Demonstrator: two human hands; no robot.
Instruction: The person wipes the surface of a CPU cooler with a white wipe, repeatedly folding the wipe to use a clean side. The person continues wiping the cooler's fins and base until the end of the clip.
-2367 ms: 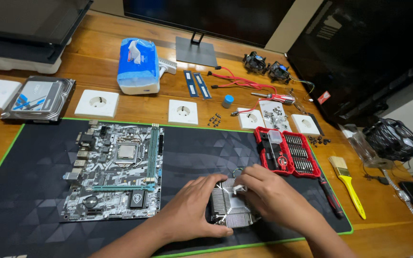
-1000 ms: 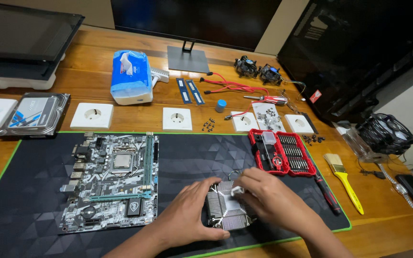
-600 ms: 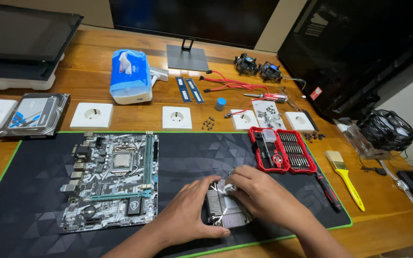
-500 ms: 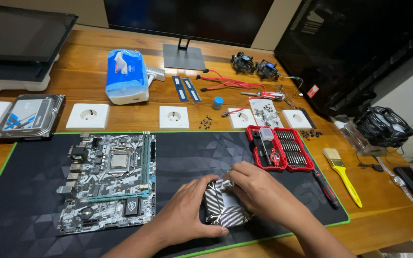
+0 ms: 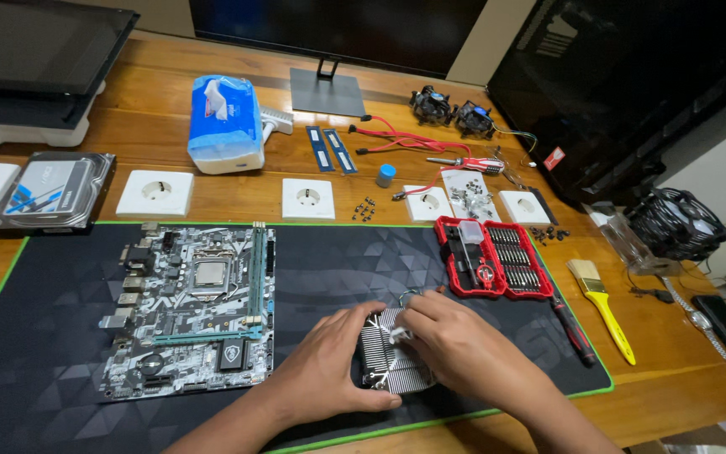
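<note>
A finned metal heatsink (image 5: 386,364) lies on the black mat (image 5: 338,261) near its front edge. My left hand (image 5: 329,357) grips its left side and holds it steady. My right hand (image 5: 451,340) rests over its right side, fingertips pinching a small white piece against the top of the fins. A thin wire loop shows just above the heatsink. A motherboard (image 5: 195,307) with a bare processor socket lies on the mat to the left of my hands.
A red case of screwdriver bits (image 5: 489,256) and a black-handled screwdriver (image 5: 573,328) lie right of my hands. A yellow brush (image 5: 602,307), wall sockets, loose screws, memory sticks, a blue tissue pack (image 5: 224,122), a hard drive (image 5: 52,189) and fans lie around the wooden table.
My right hand's fingers have shifted slightly left over the heatsink top. My left hand stays on its side. The camera view has drifted a little.
</note>
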